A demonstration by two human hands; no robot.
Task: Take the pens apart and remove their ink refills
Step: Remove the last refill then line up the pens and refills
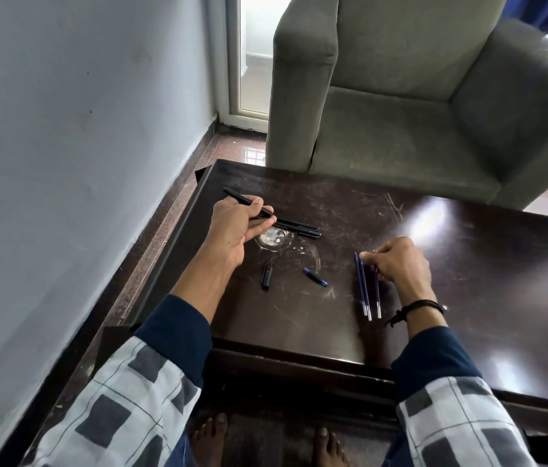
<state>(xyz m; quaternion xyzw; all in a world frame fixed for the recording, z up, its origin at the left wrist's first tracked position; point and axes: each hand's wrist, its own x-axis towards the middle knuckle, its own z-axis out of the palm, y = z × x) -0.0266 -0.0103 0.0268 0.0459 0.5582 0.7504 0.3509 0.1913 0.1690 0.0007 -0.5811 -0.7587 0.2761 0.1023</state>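
Step, as I judge it: refill drop-off on the right, pen handling on the left. Left hand (235,227) grips a black pen (239,198) between thumb & fingers, above the counter (434,315) near its far-left corner. Right hand (397,264) has its fingers curled over the far ends of the refills (364,288), mid-counter toward the near edge. Pinching one or only touching, can't tell.

Next move, if the held pen is still loaded: right hand comes across to the pen's free end and twists or pulls it off while the left holds the barrel firm. Then draw the refill straight out, since it's thin & prob. bends.

Count:
- refills: 3, side by side, ends toward the near edge
- pens: 1 in hand + 2 more pens (299,227) lying together just past the left hand. Whole or emptied, can't tell.
- loose bits between the hands: 1 black cap (267,276), 1 blue tip piece (315,277)

3 refills vs 3 bodies suggests the task is near done.
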